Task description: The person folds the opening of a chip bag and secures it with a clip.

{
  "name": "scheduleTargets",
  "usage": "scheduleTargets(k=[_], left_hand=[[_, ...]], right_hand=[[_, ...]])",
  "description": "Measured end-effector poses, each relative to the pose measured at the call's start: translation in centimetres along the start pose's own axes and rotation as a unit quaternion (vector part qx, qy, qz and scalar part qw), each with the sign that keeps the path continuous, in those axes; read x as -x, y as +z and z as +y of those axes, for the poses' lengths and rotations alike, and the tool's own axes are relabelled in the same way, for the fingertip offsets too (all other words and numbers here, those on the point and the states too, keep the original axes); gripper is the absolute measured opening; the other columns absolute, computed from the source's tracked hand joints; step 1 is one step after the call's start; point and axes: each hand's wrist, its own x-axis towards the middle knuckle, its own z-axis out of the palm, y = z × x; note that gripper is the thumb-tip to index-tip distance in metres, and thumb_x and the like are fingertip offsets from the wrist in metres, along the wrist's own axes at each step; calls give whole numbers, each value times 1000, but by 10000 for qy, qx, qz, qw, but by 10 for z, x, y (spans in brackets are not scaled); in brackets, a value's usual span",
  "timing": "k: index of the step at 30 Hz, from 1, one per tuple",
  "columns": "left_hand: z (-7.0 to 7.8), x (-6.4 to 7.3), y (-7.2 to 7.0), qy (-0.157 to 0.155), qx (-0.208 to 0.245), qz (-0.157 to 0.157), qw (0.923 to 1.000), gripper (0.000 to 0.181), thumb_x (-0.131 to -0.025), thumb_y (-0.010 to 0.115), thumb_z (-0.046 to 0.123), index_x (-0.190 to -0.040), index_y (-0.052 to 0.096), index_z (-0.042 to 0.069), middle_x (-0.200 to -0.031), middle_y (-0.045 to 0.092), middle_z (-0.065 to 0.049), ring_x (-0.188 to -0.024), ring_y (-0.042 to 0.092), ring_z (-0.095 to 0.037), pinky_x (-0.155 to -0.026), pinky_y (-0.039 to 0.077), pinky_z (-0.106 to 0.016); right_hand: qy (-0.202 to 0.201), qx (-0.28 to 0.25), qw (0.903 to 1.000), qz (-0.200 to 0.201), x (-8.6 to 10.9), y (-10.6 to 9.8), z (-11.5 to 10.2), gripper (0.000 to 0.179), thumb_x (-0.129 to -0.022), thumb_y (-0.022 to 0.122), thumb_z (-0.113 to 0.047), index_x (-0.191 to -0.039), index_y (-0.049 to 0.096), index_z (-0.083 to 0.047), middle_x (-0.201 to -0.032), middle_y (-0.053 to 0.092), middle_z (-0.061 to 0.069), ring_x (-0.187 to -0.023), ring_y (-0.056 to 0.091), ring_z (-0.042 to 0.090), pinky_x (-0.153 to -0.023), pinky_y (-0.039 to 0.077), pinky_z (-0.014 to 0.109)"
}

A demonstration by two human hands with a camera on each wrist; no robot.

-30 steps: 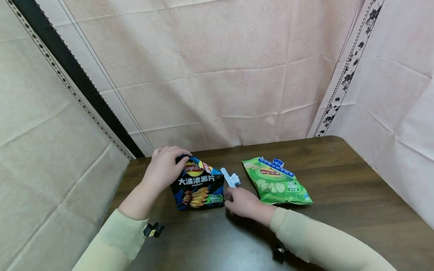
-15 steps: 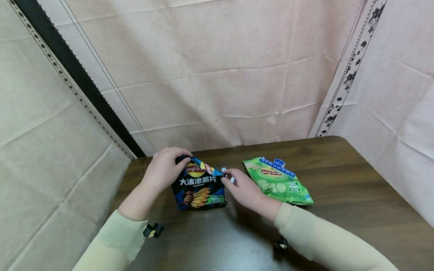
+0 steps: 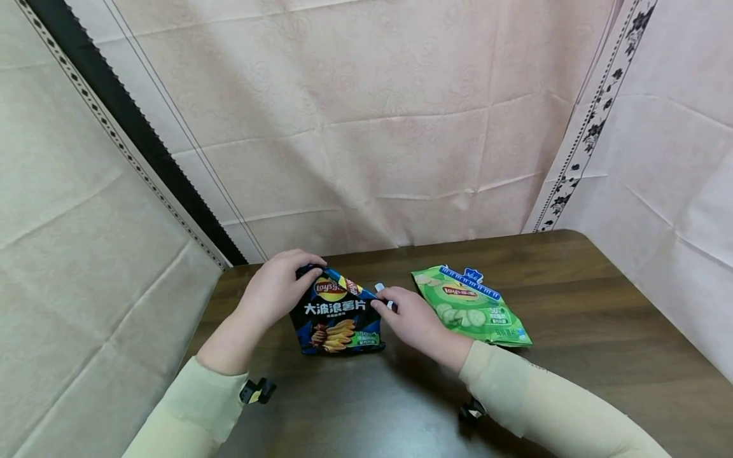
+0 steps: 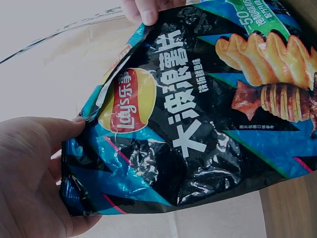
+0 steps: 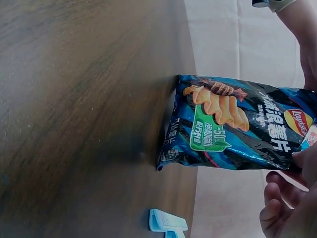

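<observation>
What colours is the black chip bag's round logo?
Red and yellow, with white lettering; the logo shows best in the left wrist view.

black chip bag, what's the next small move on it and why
Probably crease the folded top tighter at its right end: the right hand and left hand pinch opposite top corners of the black chip bag, its fold slants, and the light blue clip lies loose on the table.

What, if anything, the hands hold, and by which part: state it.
The black chip bag: the left hand grips one top corner, the right hand pinches the other.
</observation>
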Motion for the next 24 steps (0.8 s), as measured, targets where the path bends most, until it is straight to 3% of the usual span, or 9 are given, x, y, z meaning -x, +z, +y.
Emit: scheduleTargets(k=[9, 16, 21, 24], left_hand=[[0, 0, -1, -189, 120, -15, 9997, 20, -100, 61, 29, -115, 69, 19, -124, 64, -5, -116, 59, -26, -97, 46, -51], [1, 2, -3, -97, 121, 44, 9999, 17, -99, 63, 28, -112, 69, 19, -120, 65, -3, -113, 59, -25, -96, 47, -50], [3, 3, -4, -18, 97, 72, 9999, 15, -98, 64, 28, -110, 70, 20, -119, 65, -2, -112, 60, -24, -96, 47, -49], [3, 3, -4, -12, 103, 88, 9999, 15, -99, 64, 27, -109, 70, 19, -118, 65, -2, -112, 60, -24, -95, 48, -49]], right_hand=[[-314, 196, 9993, 86, -2, -6, 0, 24, -100, 60, -34, -110, 76, -18, -93, 66, -8, -76, 56, 9, -69, 51, 29], [-276, 248, 9993, 19, -3, -9, -1, 25, -100, 61, -33, -113, 76, -19, -96, 68, -7, -82, 61, 8, -76, 54, 32], [-221, 284, 9991, -212, -5, -12, -2, 24, -99, 61, -33, -111, 76, -19, -100, 69, -5, -87, 62, 10, -81, 54, 34], [-183, 271, 9982, -501, -6, -15, -1, 22, -99, 62, -32, -111, 75, -18, -101, 69, -5, -84, 59, 11, -76, 53, 33]])
